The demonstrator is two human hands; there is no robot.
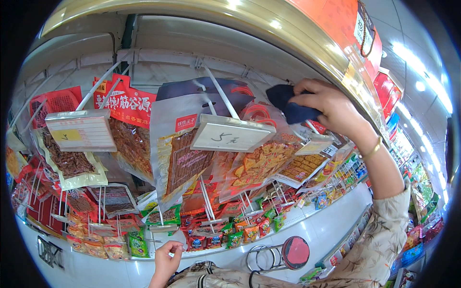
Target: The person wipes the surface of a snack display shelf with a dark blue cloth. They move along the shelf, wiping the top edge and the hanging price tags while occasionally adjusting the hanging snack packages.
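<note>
A dark blue cloth [293, 104] is gripped by my right hand [322, 102], up by the right end of the top hooks, just beneath the gold-coloured shelf edge. My left hand [168, 261] is low in front of me, fingers curled and thumb near the fingertips; whether it pinches anything small cannot be told. Between the two hang clear-fronted snack packs [259, 162] on white metal hooks. A plastic price holder with a handwritten card [233, 134] sits at one hook's front end, and another price holder [81, 129] is further left. Behind the cloth, the hook bar is partly hidden.
Lower hooks carry more packs, and small bagged snacks [196, 242] line the bottom shelf [180, 255]. A round stool with a red seat [296, 252] lies across the view below. The gold-coloured shelf edge [252, 27] curves overhead, with a red gift bag [338, 21] above it.
</note>
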